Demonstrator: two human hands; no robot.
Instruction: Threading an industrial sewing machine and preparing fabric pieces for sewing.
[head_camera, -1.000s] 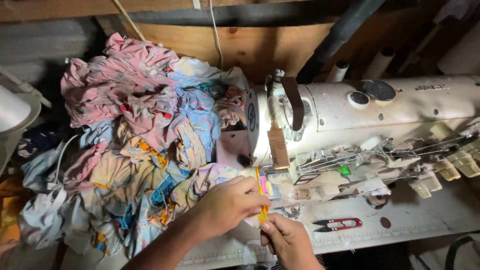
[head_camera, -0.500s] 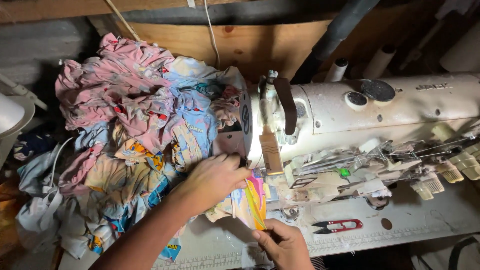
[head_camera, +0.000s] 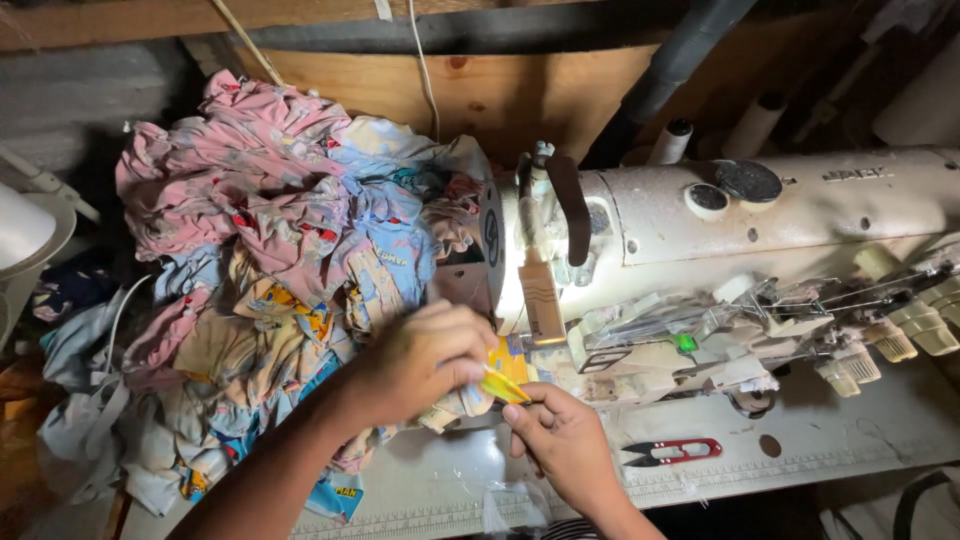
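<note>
My left hand pinches a small yellow-edged piece of printed fabric at the left end of a cream sewing machine. My right hand meets it from below, its fingertips closed on the same yellow strip. Both hands sit just in front of the machine's needle area, whose parts are partly hidden behind them. A big heap of pink, blue and tan printed cloth lies to the left, touching my left wrist.
Red-handled thread snips lie on the white machine table to the right of my right hand. Thread guides and knobs stick out along the machine's front. A wooden board stands behind, and a white cone at far left.
My left hand went out to the cloth heap and came back to the machine. The yellow strip, earlier held upright, now lies folded small between both hands.
</note>
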